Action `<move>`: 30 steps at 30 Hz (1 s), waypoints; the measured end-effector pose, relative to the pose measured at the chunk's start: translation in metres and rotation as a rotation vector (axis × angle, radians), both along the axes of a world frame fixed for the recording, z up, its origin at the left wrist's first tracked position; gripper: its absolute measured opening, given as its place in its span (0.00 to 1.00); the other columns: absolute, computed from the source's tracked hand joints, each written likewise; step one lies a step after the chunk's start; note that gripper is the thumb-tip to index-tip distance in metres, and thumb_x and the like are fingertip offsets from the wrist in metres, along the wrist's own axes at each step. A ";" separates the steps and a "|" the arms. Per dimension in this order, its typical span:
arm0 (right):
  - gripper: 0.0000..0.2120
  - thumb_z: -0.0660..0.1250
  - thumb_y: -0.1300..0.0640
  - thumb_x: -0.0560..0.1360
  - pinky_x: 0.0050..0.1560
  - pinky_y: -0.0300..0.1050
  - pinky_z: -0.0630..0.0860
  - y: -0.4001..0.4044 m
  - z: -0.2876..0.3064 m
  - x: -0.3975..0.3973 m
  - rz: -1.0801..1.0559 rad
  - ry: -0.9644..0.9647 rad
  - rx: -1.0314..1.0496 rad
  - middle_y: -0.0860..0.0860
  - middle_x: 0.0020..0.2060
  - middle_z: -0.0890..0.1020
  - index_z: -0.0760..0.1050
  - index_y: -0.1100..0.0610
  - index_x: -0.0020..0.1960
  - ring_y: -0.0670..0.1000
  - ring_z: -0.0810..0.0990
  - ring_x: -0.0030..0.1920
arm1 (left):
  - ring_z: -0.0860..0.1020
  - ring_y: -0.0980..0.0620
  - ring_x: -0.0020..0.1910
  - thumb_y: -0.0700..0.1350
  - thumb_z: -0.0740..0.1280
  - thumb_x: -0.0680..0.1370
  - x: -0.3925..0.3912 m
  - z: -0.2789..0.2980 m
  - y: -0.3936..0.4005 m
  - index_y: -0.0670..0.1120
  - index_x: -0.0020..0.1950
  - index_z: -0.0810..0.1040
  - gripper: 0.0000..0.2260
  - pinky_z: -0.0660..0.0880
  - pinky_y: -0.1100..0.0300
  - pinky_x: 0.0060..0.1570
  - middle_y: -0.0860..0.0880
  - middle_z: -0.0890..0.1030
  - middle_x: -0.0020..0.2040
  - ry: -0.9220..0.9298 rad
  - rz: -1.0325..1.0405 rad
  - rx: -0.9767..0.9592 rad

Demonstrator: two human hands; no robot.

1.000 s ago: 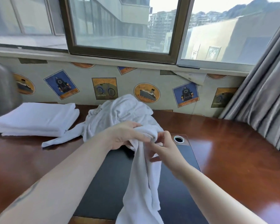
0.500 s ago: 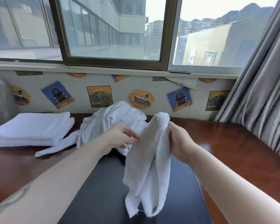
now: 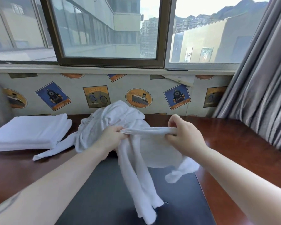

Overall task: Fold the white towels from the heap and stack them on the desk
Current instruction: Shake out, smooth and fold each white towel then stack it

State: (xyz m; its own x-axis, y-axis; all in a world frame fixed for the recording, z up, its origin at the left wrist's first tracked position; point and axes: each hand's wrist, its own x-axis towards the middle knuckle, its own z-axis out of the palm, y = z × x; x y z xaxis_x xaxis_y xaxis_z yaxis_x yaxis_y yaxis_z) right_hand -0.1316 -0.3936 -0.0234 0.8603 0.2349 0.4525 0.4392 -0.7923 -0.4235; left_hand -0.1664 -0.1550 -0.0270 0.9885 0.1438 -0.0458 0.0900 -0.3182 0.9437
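Above the dark mat (image 3: 104,192) on the brown surface (image 3: 234,143), one white towel (image 3: 141,159) hangs, its top edge pinched taut between the left hand (image 3: 110,137) and right hand (image 3: 183,135). Behind lies one heap (image 3: 113,120) of unfolded towels; at left, one stack (image 3: 29,133) of folded towels, layer count unclear.

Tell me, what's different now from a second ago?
The hands have drawn apart: the left hand and right hand now stretch the towel edge taut between them, where they held it bunched together before. The folded stack and the heap lie unchanged on the desk.
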 end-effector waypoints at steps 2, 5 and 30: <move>0.13 0.64 0.53 0.72 0.28 0.44 0.57 -0.010 0.005 0.003 -0.027 -0.128 -0.248 0.43 0.39 0.72 0.59 0.46 0.46 0.54 0.67 0.31 | 0.73 0.46 0.38 0.43 0.67 0.79 0.003 0.004 0.007 0.42 0.38 0.74 0.11 0.66 0.56 0.39 0.46 0.76 0.35 -0.180 0.003 0.317; 0.12 0.62 0.52 0.76 0.33 0.48 0.59 -0.032 0.015 0.010 -0.037 -0.119 -0.339 0.49 0.49 0.71 0.58 0.49 0.49 0.57 0.65 0.33 | 0.71 0.51 0.34 0.52 0.73 0.74 -0.001 0.014 0.022 0.40 0.38 0.76 0.16 0.61 0.63 0.35 0.49 0.74 0.32 -0.327 -0.160 0.672; 0.14 0.60 0.66 0.73 0.44 0.45 0.69 -0.067 -0.084 0.086 -0.338 0.347 -0.756 0.51 0.52 0.82 0.78 0.52 0.52 0.56 0.80 0.54 | 0.80 0.35 0.52 0.32 0.65 0.78 0.031 -0.082 0.101 0.38 0.41 0.75 0.06 0.79 0.45 0.50 0.38 0.78 0.47 0.264 0.315 0.361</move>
